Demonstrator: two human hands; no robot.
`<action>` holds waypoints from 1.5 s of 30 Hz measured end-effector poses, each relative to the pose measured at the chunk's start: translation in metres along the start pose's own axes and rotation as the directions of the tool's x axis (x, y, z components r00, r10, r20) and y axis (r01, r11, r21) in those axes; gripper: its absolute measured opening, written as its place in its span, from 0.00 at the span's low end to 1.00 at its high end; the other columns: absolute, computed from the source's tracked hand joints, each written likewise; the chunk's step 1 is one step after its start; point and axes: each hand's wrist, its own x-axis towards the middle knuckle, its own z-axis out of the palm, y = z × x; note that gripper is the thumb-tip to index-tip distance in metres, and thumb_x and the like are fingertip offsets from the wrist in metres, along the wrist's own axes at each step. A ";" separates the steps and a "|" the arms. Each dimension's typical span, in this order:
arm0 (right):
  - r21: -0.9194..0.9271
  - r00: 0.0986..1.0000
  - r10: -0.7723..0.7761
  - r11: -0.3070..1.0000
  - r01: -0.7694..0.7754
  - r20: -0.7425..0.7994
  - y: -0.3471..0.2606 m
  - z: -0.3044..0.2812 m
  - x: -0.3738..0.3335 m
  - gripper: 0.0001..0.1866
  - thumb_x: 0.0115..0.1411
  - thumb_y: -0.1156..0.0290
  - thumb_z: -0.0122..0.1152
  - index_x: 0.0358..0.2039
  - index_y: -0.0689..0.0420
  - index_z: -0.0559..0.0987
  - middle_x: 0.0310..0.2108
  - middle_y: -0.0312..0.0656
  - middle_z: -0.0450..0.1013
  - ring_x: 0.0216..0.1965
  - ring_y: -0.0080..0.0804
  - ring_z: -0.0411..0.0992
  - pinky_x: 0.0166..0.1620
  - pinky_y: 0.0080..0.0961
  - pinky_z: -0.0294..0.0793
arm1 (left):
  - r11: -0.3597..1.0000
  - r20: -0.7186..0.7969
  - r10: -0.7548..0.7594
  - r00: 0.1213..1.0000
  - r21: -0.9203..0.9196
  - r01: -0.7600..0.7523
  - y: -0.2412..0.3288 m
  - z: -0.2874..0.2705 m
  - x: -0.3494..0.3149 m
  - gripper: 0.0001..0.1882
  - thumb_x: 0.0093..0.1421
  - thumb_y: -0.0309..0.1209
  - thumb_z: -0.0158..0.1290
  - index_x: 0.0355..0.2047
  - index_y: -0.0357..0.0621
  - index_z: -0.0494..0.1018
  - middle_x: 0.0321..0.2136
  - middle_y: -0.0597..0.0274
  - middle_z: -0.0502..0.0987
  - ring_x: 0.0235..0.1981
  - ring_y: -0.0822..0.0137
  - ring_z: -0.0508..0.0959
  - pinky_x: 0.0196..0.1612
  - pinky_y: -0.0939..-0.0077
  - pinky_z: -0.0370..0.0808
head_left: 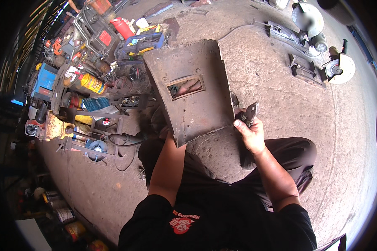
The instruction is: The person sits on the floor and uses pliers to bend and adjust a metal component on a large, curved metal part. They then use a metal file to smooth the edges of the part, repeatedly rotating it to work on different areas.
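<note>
A worn grey-brown hand-held welding shield (201,115) with bent-up sides hangs tilted in front of me. It has a rectangular window, and through that the fingers of my left hand (189,87) show, curled behind the sheet. The rest of that hand is hidden by the shield. Close to the shield's right edge, my right hand (252,133) is closed round a dark metal tool with a pointed, jaw-like end (251,111). My fist covers the tool's lower part, so its exact kind cannot be made out. My right thumb lies close to the shield's edge.
Two cut-off saws with white guards, one nearer (338,70) and one farther (308,20), stand at far right. Left are a blue toolbox (148,42), a yellow bottle (92,83), a metal frame (117,125) and a cable (127,144). Paint cans (65,215) sit lower left.
</note>
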 end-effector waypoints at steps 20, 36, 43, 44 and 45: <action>-0.024 1.000 0.004 1.000 -0.003 0.028 -0.003 0.004 -0.003 0.18 0.61 0.66 0.71 0.49 0.60 0.80 0.40 0.31 0.77 0.42 0.18 0.71 0.50 0.21 0.71 | 0.790 -0.298 0.306 0.904 0.610 -0.066 -0.004 0.006 -0.009 0.42 0.70 0.60 0.37 0.73 0.44 0.48 0.66 0.45 0.63 0.63 0.51 0.68 0.65 0.50 0.67; 0.057 0.990 0.108 0.993 -0.103 -0.091 0.010 0.004 0.003 0.14 0.66 0.65 0.66 0.47 0.60 0.80 0.38 0.31 0.78 0.40 0.17 0.71 0.46 0.19 0.71 | 0.984 -0.018 0.132 0.991 0.124 -0.128 0.002 -0.070 -0.011 0.37 0.72 0.55 0.37 0.73 0.47 0.48 0.65 0.45 0.66 0.64 0.47 0.68 0.64 0.42 0.67; 0.103 0.991 0.072 0.993 -0.061 -0.109 0.015 0.006 0.004 0.14 0.68 0.65 0.63 0.48 0.61 0.79 0.38 0.33 0.79 0.39 0.19 0.73 0.44 0.21 0.73 | 0.992 -0.023 0.127 0.992 0.009 -0.127 -0.011 -0.106 -0.024 0.31 0.74 0.51 0.35 0.73 0.58 0.49 0.67 0.46 0.62 0.68 0.47 0.62 0.67 0.39 0.62; 0.136 0.982 0.122 0.985 -0.102 -0.148 0.019 0.005 0.006 0.14 0.68 0.64 0.62 0.49 0.60 0.79 0.38 0.34 0.79 0.38 0.20 0.74 0.43 0.22 0.74 | 0.993 0.004 0.114 0.993 -0.014 -0.114 -0.010 -0.107 -0.026 0.31 0.74 0.51 0.35 0.73 0.58 0.49 0.67 0.46 0.62 0.68 0.47 0.63 0.67 0.39 0.62; 0.169 0.967 0.170 0.976 -0.139 -0.188 0.022 0.001 0.009 0.15 0.69 0.64 0.61 0.49 0.60 0.79 0.38 0.34 0.79 0.37 0.21 0.75 0.41 0.23 0.75 | 0.994 0.034 0.099 0.995 -0.038 -0.098 -0.006 -0.096 -0.024 0.31 0.74 0.51 0.34 0.73 0.57 0.50 0.67 0.46 0.63 0.67 0.48 0.63 0.67 0.39 0.62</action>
